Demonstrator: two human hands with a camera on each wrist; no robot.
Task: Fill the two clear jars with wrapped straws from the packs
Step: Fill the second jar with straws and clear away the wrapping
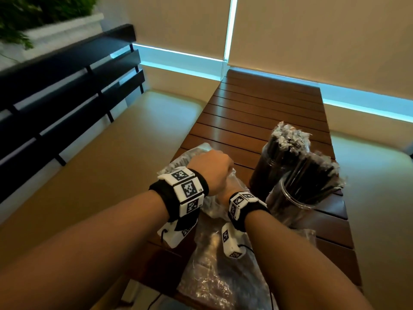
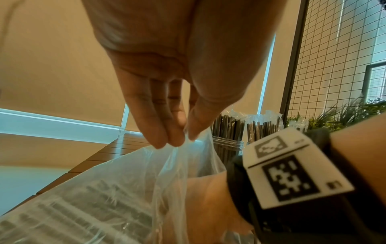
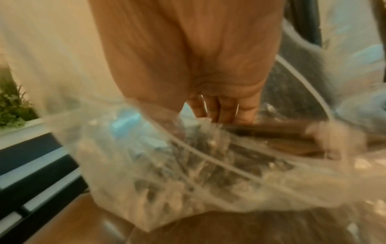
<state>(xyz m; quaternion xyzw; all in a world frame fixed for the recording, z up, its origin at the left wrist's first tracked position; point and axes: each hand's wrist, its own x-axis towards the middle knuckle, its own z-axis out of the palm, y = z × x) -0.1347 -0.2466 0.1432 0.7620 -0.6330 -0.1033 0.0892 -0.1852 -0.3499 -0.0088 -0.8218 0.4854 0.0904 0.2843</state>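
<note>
Two clear jars stand at the right of the wooden table, the far jar (image 1: 267, 173) and the near jar (image 1: 290, 201), both packed with black wrapped straws. A clear plastic pack (image 1: 190, 156) of straws lies in front of me. My left hand (image 1: 212, 168) pinches the pack's open edge (image 2: 188, 148) between thumb and fingertips (image 2: 163, 140). My right hand (image 1: 226, 190) reaches into the pack (image 3: 188, 165) under the left hand. Its fingers (image 3: 225, 112) point at the straws inside, but plastic and blur hide the tips. Both jars (image 2: 227, 137) also show in the left wrist view.
A second crumpled clear pack (image 1: 214, 278) lies at the table's near end under my forearms. The slatted table (image 1: 257, 108) runs away toward a blind-covered window. A black slatted bench back (image 1: 67, 90) and a planter (image 1: 44, 23) are on the left.
</note>
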